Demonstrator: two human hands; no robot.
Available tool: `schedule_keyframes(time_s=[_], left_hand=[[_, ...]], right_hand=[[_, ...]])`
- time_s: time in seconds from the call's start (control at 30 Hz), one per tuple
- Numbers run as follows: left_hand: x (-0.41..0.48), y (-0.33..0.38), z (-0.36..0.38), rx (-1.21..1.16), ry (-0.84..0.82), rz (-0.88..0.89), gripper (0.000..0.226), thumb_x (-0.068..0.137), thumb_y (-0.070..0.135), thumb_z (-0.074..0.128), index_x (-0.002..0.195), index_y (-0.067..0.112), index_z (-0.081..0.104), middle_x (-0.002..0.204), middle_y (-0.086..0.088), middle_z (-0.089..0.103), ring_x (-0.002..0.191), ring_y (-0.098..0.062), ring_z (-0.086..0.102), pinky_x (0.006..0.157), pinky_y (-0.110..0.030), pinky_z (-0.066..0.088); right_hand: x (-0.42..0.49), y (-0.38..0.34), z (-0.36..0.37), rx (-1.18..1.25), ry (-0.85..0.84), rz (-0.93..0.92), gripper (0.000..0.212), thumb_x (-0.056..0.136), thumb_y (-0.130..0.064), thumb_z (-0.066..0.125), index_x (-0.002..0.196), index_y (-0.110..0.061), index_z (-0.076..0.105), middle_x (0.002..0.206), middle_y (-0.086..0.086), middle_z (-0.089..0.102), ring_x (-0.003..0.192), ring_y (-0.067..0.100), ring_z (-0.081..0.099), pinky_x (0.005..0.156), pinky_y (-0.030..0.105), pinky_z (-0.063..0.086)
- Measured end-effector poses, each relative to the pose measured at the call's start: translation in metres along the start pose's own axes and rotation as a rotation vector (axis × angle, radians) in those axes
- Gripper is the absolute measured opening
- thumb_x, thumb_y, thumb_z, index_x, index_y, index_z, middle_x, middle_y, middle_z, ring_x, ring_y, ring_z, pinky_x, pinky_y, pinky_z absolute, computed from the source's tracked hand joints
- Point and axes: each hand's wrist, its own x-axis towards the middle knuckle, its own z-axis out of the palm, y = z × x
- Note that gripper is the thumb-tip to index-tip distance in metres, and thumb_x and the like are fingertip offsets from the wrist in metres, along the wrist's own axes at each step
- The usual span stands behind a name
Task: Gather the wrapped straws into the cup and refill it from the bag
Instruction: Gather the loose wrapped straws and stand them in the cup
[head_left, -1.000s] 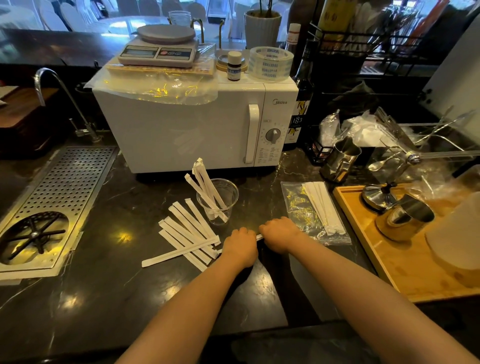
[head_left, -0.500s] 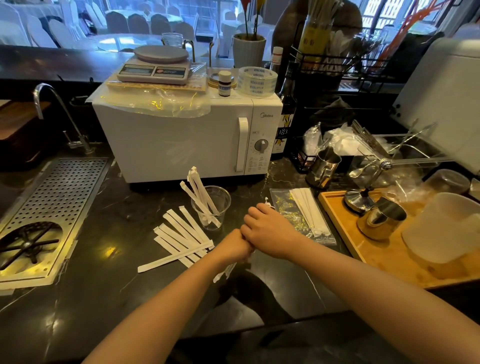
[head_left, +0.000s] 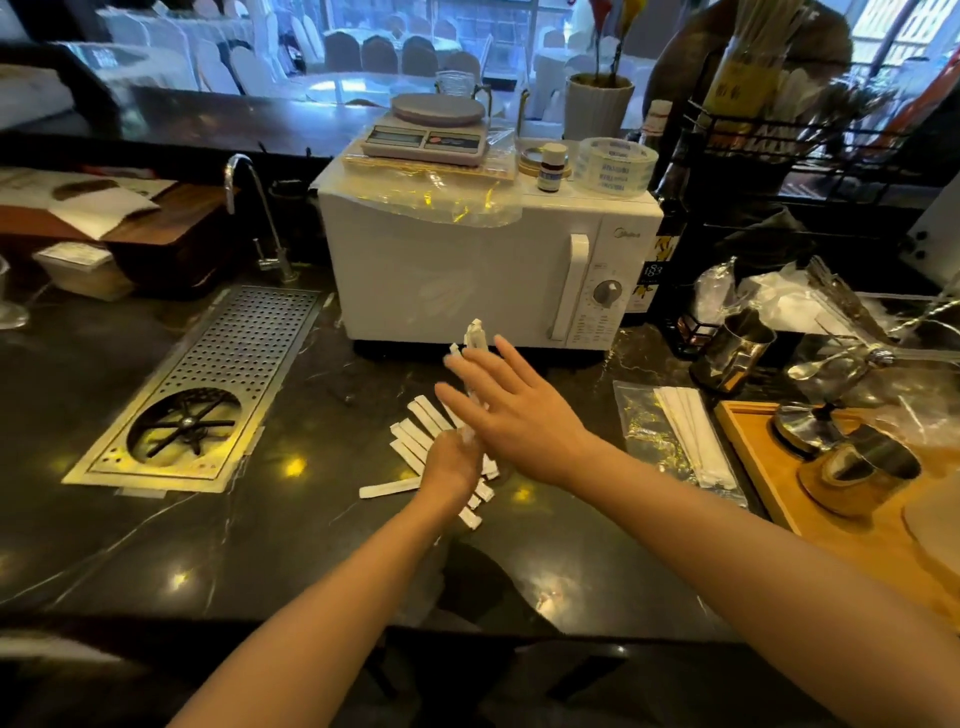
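Several white wrapped straws (head_left: 415, 439) lie in a loose pile on the dark counter. My left hand (head_left: 451, 467) sits over the pile's right side, closed on a blurred wrapped straw (head_left: 470, 439) that points up and away. My right hand (head_left: 511, 410) hovers just above it, palm down, fingers spread, holding nothing. It covers the clear cup, of which only the tips of the straws in the cup (head_left: 475, 332) show above the fingers. The clear bag (head_left: 644, 431) with more wrapped straws (head_left: 693, 441) lies flat to the right.
A white microwave (head_left: 467, 280) stands right behind the cup. A metal drain grate (head_left: 208, 395) is set in the counter at left. A wooden tray (head_left: 763, 483) with metal jugs sits at right, and a steel pitcher (head_left: 735, 348) behind the bag.
Both hands have moved away from the front edge to the pile and cup. My right hand has opened and spread over the cup; my left hand has lifted a straw.
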Motion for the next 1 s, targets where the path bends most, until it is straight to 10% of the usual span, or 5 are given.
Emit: schedule_keyframes(time_s=[0.2,0.3,0.43,0.57,1.0], left_hand=[[0.001,-0.020,-0.038,-0.260,0.134,-0.179,0.032,0.092,0.017,0.049,0.061,0.011,0.048,0.057,-0.006,0.041,0.053,-0.019,0.038,0.051,-0.030,0.028],[-0.003,-0.026,-0.052,-0.322,0.168,-0.213,0.024,0.093,0.018,0.048,0.084,0.001,0.061,0.060,-0.010,0.050,0.056,-0.022,0.047,0.052,-0.031,0.036],[-0.001,-0.035,-0.063,-0.360,0.227,-0.223,0.038,0.094,0.018,0.045,0.115,-0.012,0.053,0.113,-0.038,0.059,0.092,-0.047,0.059,0.059,-0.036,0.046],[0.001,-0.046,-0.067,-0.387,0.208,-0.280,0.038,0.094,0.022,0.046,0.116,-0.009,0.051,0.059,-0.004,0.041,0.050,-0.012,0.035,0.047,-0.022,0.028],[0.011,-0.058,-0.068,-0.412,0.241,-0.320,0.036,0.093,0.021,0.047,0.115,-0.008,0.052,0.059,-0.002,0.038,0.049,-0.012,0.034,0.048,-0.022,0.030]], right_hand=[[0.010,-0.030,0.013,0.334,0.020,0.210,0.068,0.060,-0.014,0.079,0.121,0.001,0.053,0.122,0.023,0.062,0.117,0.036,0.053,0.091,0.050,0.053],[0.009,-0.040,0.028,0.515,-0.311,0.336,0.081,0.082,-0.032,0.063,0.147,-0.008,0.020,0.155,0.013,0.024,0.144,0.028,0.023,0.117,0.039,0.023],[0.011,-0.047,0.057,0.680,-0.523,0.480,0.109,0.075,-0.049,0.067,0.149,-0.011,-0.003,0.160,0.010,0.002,0.148,0.028,0.002,0.120,0.042,0.011],[0.017,-0.048,0.080,0.690,-0.717,0.569,0.119,0.072,-0.046,0.072,0.148,-0.010,-0.013,0.159,0.016,-0.010,0.147,0.033,-0.009,0.119,0.044,0.008],[0.043,-0.050,0.110,0.703,-0.843,0.728,0.120,0.072,-0.037,0.075,0.147,-0.009,-0.014,0.157,0.022,-0.012,0.146,0.038,-0.006,0.120,0.046,0.008]])
